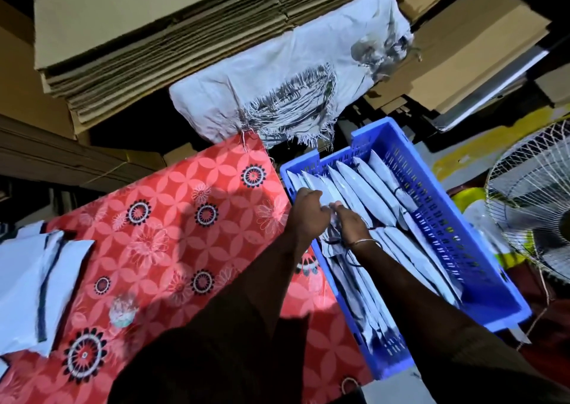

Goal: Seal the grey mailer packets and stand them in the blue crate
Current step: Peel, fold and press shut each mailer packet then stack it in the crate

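Two bare forearms are reaching forward from the bottom edge, over a red table covering printed with pale petals and dark ringed flowers (172,218), and both are ending inside a long blue perforated plastic crate (481,249) sitting just beside the table's right edge. Within the crate a row of grey plastic mailer packets (364,188) is standing on edge, leaning against one another along its length. The left hand (310,214) is curling its fingers over the top edge of a packet near the crate's far end; the right hand (351,223), wearing a thin metal bangle (365,242) at the wrist, is pinching the same cluster of packets, its fingertips almost touching the left's. More flat grey packets (34,283) are lying on the table's left side, well apart from the crate. Stacks of flattened brown cardboard (154,43) and a frayed white woven sack (277,73) are filling the background, and a white wire-caged fan (536,206) is standing to the crate's right.
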